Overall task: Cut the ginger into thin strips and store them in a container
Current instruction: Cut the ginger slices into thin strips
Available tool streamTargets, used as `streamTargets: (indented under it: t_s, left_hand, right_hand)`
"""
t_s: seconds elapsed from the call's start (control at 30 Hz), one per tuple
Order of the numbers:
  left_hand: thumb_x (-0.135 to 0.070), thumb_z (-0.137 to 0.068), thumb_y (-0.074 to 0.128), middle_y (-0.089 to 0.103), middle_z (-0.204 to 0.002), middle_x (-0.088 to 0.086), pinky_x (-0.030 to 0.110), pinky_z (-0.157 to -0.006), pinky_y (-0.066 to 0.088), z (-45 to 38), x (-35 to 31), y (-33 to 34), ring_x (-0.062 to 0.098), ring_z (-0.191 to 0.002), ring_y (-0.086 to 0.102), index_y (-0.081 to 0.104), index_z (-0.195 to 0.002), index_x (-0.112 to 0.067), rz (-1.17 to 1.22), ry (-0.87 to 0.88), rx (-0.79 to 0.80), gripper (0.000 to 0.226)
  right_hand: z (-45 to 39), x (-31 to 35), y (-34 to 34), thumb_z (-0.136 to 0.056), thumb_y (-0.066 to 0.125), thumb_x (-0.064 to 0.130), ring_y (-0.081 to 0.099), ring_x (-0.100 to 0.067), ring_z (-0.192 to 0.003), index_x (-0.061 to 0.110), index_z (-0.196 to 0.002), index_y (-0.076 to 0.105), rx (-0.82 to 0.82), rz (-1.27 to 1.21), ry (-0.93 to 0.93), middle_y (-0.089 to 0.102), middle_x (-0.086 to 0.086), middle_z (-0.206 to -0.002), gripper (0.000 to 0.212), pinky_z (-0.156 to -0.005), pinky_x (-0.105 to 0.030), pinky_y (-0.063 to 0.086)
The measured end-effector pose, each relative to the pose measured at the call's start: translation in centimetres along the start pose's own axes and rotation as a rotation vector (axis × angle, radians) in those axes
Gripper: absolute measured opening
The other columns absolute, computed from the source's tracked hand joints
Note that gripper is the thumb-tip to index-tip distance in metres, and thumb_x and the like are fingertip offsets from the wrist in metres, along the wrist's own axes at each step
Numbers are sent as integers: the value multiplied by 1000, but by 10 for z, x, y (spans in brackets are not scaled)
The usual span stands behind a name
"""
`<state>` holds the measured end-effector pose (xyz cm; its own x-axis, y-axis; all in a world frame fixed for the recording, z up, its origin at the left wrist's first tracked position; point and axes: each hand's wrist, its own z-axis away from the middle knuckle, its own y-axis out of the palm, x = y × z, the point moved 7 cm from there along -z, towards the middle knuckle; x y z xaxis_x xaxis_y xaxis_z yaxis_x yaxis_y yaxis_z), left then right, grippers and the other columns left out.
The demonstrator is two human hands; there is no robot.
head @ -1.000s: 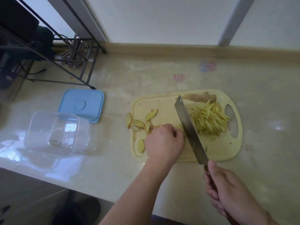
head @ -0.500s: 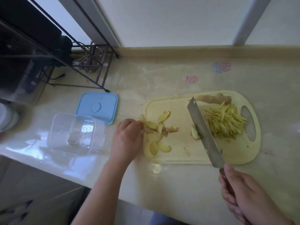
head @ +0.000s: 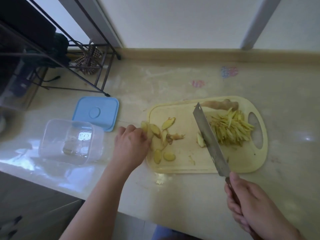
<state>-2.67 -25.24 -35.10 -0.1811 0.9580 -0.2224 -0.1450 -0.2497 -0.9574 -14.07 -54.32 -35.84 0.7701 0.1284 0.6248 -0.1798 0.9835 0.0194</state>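
A loose heap of thin pale-yellow ginger strips [head: 231,129] lies at the right end of the pale yellow plastic cutting board [head: 188,163], just beside its oval handle hole. Flat yellow ginger slices [head: 160,135] are scattered over the board's left end, and a knobbly uncut brown ginger piece [head: 219,105] lies along the far edge. A small ginger offcut [head: 200,141] rests against the left side of the blade.

The right hand [head: 254,207] has its fingers wrapped round the dark handle of a long rectangular steel cleaver [head: 210,141], whose blade crosses the board diagonally between the slices and the strips. The left hand [head: 132,142] sits at the board's left edge, fingers curled onto the nearest slices; whether it pinches one I cannot tell.

To the left on the glossy beige stone surface [head: 173,84] stands a clear rectangular plastic container [head: 69,141], open, and behind it, touching its far corner, a light blue plastic lid [head: 97,115]. A black wire rack [head: 83,70] stands at the far left.
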Motion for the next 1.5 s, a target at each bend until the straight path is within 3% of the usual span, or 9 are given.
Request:
streamTargets:
  t_s: [0.13,0.27,0.4,0.6,0.83,1.07,1.27,1.37,1.5]
  left_hand:
    - [-31,-92,70,59,-79,-13,28,-78,40,13,-16,-17,12,-87,54,66,-76,-23,434,-196,7,18]
    - [-28,-86,77,62,-59,-14,22,-59,44,29,-85,10,4,-62,57,67,-64,-20,769,-234,73,26]
    - [-41,-89,66,62,-80,-13,38,-90,40,27,-117,36,22,-98,49,67,-70,-29,570,-180,77,22]
    - [-36,-89,54,58,-76,-7,38,-75,24,31,-125,28,26,-87,46,71,-71,-22,134,37,-136,29]
    - [-27,-89,71,70,-93,-6,37,-75,38,42,-119,38,23,-89,59,74,-97,-18,254,444,-269,12]
    - [-22,-86,75,68,-89,-3,36,-74,34,36,-127,35,25,-88,60,73,-91,-13,221,558,-280,10]
    - [-10,-95,69,71,-105,9,42,-79,53,35,-134,37,29,-97,67,76,-97,-4,283,806,-211,10]
    - [-5,-94,70,71,-102,11,42,-76,57,34,-136,37,31,-92,67,76,-94,0,295,810,-210,7]
    - [-5,-95,68,72,-99,10,40,-72,58,34,-137,33,29,-90,69,75,-91,0,273,822,-220,10]
  right_hand:
    - [0,0,0,-52,54,91,26,-14,-38,13,-71,46,22,-14,1,34,-5,-53,80,-42,-18,23]
    - [1,1,1,-34,55,107,25,-15,-39,25,-60,50,15,-17,-12,34,-5,-53,87,-42,-19,22]
    - [1,2,-1,-33,53,108,25,-15,-40,24,-60,49,3,-7,-20,33,-6,-55,88,-41,-19,22]
    - [3,-1,-2,-75,43,86,24,-15,-42,15,-71,46,31,-29,-4,30,-9,-59,71,-41,-20,22]
    - [3,1,-1,-72,45,73,23,-15,-44,9,-76,44,40,-33,23,30,-9,-59,64,-41,-20,20]
    - [4,6,-1,-77,38,72,23,-15,-41,10,-73,41,39,87,-20,27,-8,-58,62,-37,-20,25]
    - [1,3,-5,-81,36,78,24,-13,-40,14,-70,42,12,119,-19,30,-6,-57,65,-38,-20,24]
    - [2,2,-7,-64,40,100,27,-10,-39,21,-64,45,-44,179,-39,34,-1,-53,79,-37,-17,25]
    - [6,3,-8,-65,33,92,34,-5,-39,21,-64,47,-49,241,-65,39,6,-47,73,-42,-13,28]
